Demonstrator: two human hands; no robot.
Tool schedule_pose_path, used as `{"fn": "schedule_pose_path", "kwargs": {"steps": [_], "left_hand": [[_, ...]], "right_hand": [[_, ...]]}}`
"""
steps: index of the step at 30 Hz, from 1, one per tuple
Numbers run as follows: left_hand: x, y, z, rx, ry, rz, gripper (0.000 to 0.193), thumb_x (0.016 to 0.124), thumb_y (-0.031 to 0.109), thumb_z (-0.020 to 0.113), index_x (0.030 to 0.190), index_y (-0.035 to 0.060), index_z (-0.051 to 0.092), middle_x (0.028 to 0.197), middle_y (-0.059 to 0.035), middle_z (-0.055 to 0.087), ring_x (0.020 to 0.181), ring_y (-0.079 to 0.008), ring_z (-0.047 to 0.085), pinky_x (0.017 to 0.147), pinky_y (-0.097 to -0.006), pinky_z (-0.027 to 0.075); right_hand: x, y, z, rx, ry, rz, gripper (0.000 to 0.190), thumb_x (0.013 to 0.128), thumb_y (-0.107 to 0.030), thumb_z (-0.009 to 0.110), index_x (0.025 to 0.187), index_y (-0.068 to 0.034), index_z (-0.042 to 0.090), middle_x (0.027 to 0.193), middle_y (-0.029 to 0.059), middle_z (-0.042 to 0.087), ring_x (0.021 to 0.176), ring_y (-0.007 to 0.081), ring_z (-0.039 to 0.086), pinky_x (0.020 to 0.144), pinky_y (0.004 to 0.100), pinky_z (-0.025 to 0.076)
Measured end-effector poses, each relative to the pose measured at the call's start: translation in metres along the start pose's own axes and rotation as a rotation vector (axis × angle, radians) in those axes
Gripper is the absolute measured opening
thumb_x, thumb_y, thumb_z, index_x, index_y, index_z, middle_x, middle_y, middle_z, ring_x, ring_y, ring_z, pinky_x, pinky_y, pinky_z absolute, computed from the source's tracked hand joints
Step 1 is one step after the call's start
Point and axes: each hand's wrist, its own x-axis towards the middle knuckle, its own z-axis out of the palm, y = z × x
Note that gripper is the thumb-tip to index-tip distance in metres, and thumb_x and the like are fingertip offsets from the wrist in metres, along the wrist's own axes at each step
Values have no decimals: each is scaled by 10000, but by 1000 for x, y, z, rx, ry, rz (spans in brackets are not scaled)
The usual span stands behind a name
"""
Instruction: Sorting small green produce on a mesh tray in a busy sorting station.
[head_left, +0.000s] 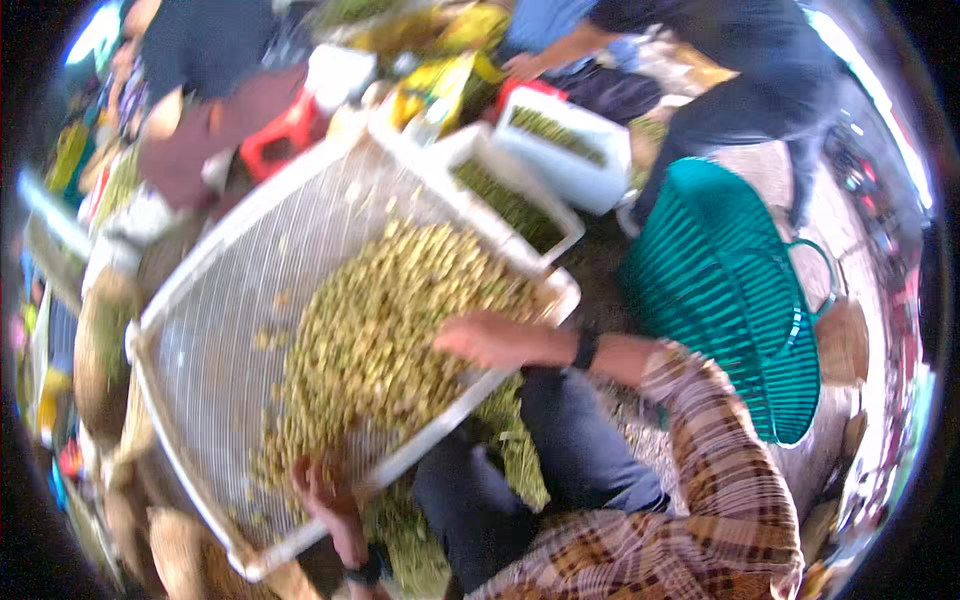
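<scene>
A wide white-framed sieve tray (225, 285) with a ribbed bottom lies tilted across the view before my knees. A heap of yellow-green pods (382, 322), which look like cardamom, covers its middle and right side. My right hand (480, 339) is at the heap's right edge, its fingers blurred; whether pods are in it cannot be told. At the near rim, my left hand (324, 480) is at the lower end of the heap with fingers apart. No held thing shows in it.
Beyond the tray stand a white crate (570, 232) and a pale blue-white tub (600, 176), both holding green material. A teal slatted basket (727, 300) leans at right. Other people (735, 60) work close by. Sacks (105, 352) stand at left, near a red plastic stool (281, 139).
</scene>
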Motion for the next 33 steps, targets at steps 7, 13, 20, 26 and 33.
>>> {"fn": "schedule_pose_path", "kwargs": {"steps": [7,13,20,26,33], "left_hand": [[2,0,6,-152,95,46,189,756,24,712,930,12,639,990,-154,574,937,-333,577,799,-430,483],[2,3,3,-104,150,118,166,749,31,727,868,17,612,931,-151,570,871,-335,562,754,-446,460],[-2,-13,14,-77,209,139,126,798,61,708,833,27,591,871,-136,553,858,-334,553,769,-469,444],[6,-24,19,-154,263,33,119,805,121,710,822,35,629,888,-139,579,908,-340,560,860,-493,432],[-3,-1,1,190,178,-52,187,799,183,731,947,87,668,1001,-108,595,976,-315,551,836,-504,387]], "right_hand": [[-31,-17,-20,92,107,-99,142,910,-105,537,869,3,620,835,140,616,788,275,620,723,400,509],[-29,-62,-49,87,-33,-30,183,925,-166,551,936,6,612,878,149,620,803,321,619,703,433,479],[-28,-78,-53,-28,-82,-27,226,899,-148,541,728,-23,462,695,98,477,613,240,498,579,395,434],[-17,-62,-38,-68,-162,20,286,903,-107,512,643,-82,396,634,18,363,541,125,380,485,284,423],[-28,-12,-59,-114,-174,551,133,881,-112,565,912,16,557,880,147,584,799,253,603,704,383,524]]}}
